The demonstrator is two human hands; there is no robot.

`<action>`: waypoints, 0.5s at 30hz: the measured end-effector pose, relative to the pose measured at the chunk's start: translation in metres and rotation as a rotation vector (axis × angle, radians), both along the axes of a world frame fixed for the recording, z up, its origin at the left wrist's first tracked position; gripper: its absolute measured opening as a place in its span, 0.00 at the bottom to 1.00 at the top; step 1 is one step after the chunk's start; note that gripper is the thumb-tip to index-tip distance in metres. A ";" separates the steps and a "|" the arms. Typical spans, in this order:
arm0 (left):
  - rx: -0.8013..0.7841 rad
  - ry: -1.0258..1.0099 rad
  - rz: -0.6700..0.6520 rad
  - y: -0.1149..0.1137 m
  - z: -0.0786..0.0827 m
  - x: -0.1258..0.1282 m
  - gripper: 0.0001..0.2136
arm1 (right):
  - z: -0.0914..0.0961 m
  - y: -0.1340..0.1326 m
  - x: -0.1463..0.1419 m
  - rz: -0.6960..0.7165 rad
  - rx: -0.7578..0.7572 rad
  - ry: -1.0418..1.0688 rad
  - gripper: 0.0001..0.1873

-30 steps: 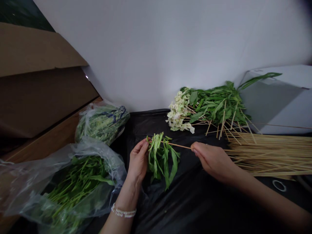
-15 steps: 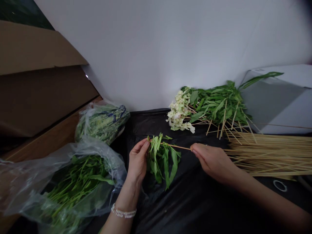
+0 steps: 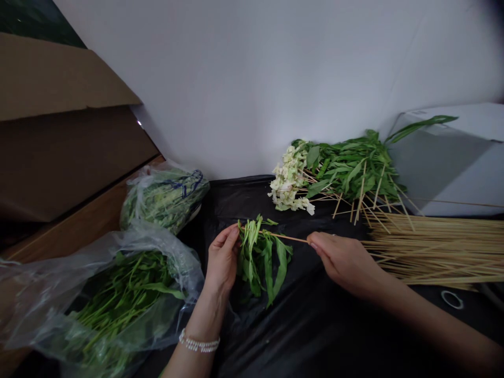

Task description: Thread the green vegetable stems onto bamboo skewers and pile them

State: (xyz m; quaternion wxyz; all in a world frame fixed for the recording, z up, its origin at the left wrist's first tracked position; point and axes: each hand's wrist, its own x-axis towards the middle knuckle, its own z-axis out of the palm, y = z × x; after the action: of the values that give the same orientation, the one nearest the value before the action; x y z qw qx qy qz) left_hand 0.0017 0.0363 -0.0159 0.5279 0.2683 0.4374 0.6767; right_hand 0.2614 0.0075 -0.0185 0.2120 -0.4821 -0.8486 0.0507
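The left hand (image 3: 222, 257) pinches a small bunch of leafy greens (image 3: 262, 260) near its pale stems, just above the black plastic sheet (image 3: 315, 325) covering the desk; the right hand (image 3: 344, 262) stands well apart, closed on the end of a thin wooden stick (image 3: 289, 238) that reaches across to the bunch; the left fingers hide where its tip ends. A firm pinch close to the stems looks best, since the long leaves hang loose and could swing the bunch; keeping the stick level and in line with the left hand should help too. Beyond lie a heap of greens on sticks (image 3: 346, 170) and a pile of loose sticks (image 3: 433, 249); two plastic bags of greens (image 3: 118, 299) sit to the left, below a cardboard box (image 3: 59, 131); a beaded bracelet (image 3: 199, 344) circles the left wrist.
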 end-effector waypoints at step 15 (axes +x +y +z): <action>-0.001 0.060 -0.017 0.001 -0.006 -0.002 0.14 | -0.001 -0.002 -0.001 0.018 0.000 0.037 0.14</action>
State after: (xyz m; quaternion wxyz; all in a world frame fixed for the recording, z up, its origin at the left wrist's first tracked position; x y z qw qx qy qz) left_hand -0.0004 0.0370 -0.0218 0.5207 0.2919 0.4509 0.6636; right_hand 0.2600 0.0057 -0.0194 0.2272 -0.4735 -0.8488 0.0616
